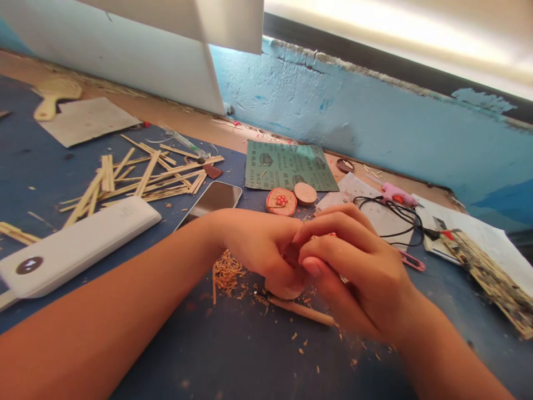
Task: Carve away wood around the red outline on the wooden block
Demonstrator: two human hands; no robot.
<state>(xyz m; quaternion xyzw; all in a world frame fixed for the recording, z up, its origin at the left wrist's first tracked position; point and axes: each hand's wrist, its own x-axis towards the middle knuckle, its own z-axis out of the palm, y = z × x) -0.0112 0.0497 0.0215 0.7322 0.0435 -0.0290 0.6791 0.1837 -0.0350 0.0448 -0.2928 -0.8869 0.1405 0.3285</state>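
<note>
My left hand (260, 247) and my right hand (353, 261) are pressed together over the blue table (233, 355). Both are closed around a small thing that the fingers hide; only a bit of red shows between them. A pale round wooden piece (283, 291) peeks out under my left palm. A thin wooden stick (303, 312) lies just below the hands. Wood shavings (228, 273) are scattered beside my left wrist.
A white power bank (75, 244) and a phone (212, 201) lie at left, behind them a heap of wooden sticks (145, 178). Green sandpaper (287, 166), two wooden discs (291, 199), a pink glue gun (395, 194) with black cable, and papers lie beyond. A blue wall is behind.
</note>
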